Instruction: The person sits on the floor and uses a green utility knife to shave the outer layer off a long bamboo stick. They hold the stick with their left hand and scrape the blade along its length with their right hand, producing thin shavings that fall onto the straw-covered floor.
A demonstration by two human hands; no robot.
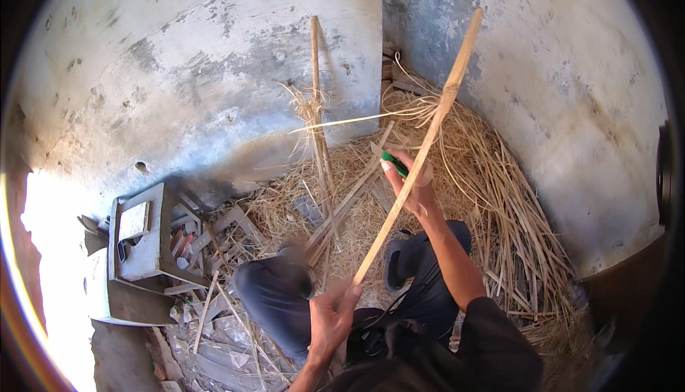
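A long pale bamboo strip (389, 225) slants up and to the right across the view. My left hand (330, 321) is closed around its lower end, close to my lap. In my right hand (422, 194), fingers wrapped round it, is a green-handled knife (394, 164) whose short blade points up and left. The strip passes in front of that hand, so whether the knife touches it I cannot tell. Thin curled shavings (427, 109) cluster by the strip's upper part, and one long sliver (349, 119) stretches leftward from them.
Another pole (315, 57) with frayed fibres leans against the worn wall (235, 57). Shavings (278, 214) and long split strips (517, 235) cover the floor around my legs. To the left stands a small grey cabinet (143, 272) amid wood scraps.
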